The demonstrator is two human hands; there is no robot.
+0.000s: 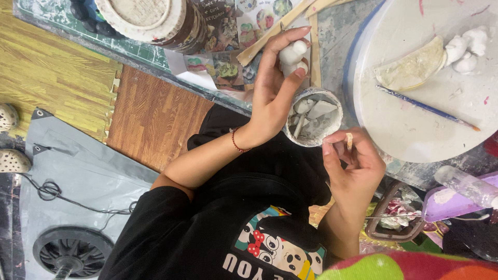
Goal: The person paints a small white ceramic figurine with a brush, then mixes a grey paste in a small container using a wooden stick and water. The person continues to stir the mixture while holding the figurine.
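Evenly and softly lit, bright without harsh glare. Faint shadow only under the round white board, along its near rim. Sharp around that board; blurred just below it at the bottom edge. Slight wide-angle bending far left of it.

the left hand covers most of the white clay lump; the round board and brown pot run off the top edge.

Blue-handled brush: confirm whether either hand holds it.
No, the brush lies on the round white board; the left hand holds a white clay piece, the right hand a small stick.
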